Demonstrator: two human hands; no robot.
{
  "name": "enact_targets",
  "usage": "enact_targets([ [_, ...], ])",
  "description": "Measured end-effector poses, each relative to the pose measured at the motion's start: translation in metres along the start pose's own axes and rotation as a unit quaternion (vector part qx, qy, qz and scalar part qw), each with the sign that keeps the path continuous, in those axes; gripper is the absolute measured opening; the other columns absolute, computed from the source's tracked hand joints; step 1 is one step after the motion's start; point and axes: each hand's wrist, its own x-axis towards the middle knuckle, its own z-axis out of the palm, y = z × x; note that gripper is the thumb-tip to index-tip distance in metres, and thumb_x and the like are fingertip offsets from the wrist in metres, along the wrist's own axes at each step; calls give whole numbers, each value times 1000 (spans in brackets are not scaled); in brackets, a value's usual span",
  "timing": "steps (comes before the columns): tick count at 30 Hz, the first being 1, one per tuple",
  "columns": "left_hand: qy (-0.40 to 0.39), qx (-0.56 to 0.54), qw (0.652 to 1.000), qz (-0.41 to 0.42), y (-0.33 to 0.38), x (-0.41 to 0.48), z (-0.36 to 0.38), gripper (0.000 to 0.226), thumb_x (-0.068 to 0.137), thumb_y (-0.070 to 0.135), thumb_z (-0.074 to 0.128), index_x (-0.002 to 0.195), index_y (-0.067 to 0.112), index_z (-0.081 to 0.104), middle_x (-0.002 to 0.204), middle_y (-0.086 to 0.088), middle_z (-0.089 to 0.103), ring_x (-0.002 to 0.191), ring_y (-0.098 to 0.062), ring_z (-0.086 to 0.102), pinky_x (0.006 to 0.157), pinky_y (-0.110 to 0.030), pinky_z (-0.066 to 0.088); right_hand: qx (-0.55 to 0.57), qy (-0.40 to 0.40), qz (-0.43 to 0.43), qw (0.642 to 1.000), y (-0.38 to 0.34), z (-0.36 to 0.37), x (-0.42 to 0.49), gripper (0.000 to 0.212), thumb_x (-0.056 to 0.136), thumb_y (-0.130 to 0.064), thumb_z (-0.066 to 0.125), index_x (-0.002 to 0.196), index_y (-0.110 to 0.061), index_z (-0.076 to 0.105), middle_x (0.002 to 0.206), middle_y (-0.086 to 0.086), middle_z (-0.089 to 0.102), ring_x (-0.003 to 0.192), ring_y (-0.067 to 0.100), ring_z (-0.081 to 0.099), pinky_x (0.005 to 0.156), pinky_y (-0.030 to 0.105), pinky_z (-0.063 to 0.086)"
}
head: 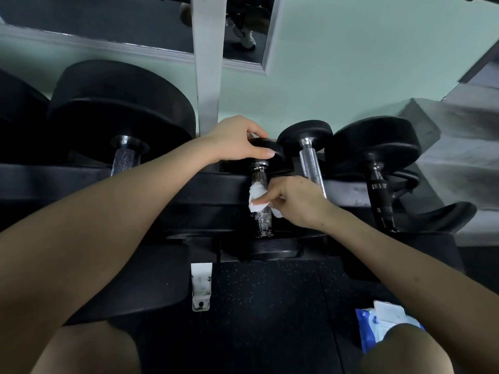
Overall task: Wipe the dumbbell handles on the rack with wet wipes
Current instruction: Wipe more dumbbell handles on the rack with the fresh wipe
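A small dumbbell lies on the black rack [81, 182] in the middle of the view, its chrome knurled handle [263, 222] pointing toward me. My left hand [237, 140] grips the far black head [267, 147] of this dumbbell, thumb on top of it. My right hand [294, 201] pinches a white wet wipe [256, 197] that is wrapped around the middle of the handle. The near head [272, 248] sits at the rack's front edge.
Another small chrome dumbbell [310, 163] and a dark-handled one [378, 190] lie to the right. A large dumbbell [121, 114] lies to the left. A blue wet-wipe pack [378, 325] rests on the speckled rubber floor by my right knee. A mirror hangs on the green wall.
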Motion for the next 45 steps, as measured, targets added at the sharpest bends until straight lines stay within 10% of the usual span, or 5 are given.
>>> enact_targets([
  [11, 1, 320, 944, 84, 18, 18, 16, 45, 82, 47, 63, 118, 23, 56, 111, -5, 63, 103, -29, 57, 68, -29, 34, 160, 153, 94, 971, 18, -35, -31, 31, 85, -6, 60, 92, -33, 75, 92, -9, 72, 85, 10, 64, 72, 15, 46],
  [18, 19, 208, 967, 144, 0, 8, 15, 36, 83, 41, 65, 111, 18, 60, 101, -3, 67, 96, -24, 60, 66, -23, 27, 251, 204, 86, 942, 19, -32, -24, 48, 83, -2, 58, 67, -47, 66, 80, 13, 71, 80, 37, 62, 70, 33, 50],
  [28, 24, 165, 980, 112, -6, 17, 21, 29, 79, 42, 68, 100, 23, 65, 89, 6, 66, 80, -14, 53, 68, -25, 37, 109, 200, 131, 965, -23, -9, -7, 25, 80, -43, 68, 72, -19, 66, 67, -7, 65, 72, 13, 61, 69, 29, 46],
  [34, 4, 127, 987, 101, -10, 24, 16, 27, 71, 42, 74, 92, 27, 68, 82, 10, 65, 82, -16, 60, 72, -33, 48, 148, 244, 201, 937, -34, 20, 18, 43, 75, -35, 76, 99, -10, 51, 90, 6, 65, 87, 24, 62, 71, 31, 45],
  [45, -3, 109, 989, 101, -11, 22, 12, 32, 73, 43, 74, 96, 22, 69, 84, 6, 67, 80, -17, 58, 66, -29, 43, 232, 260, 280, 894, -22, 3, 10, 24, 79, -15, 71, 57, -7, 62, 56, 4, 57, 57, 21, 57, 49, 18, 35],
])
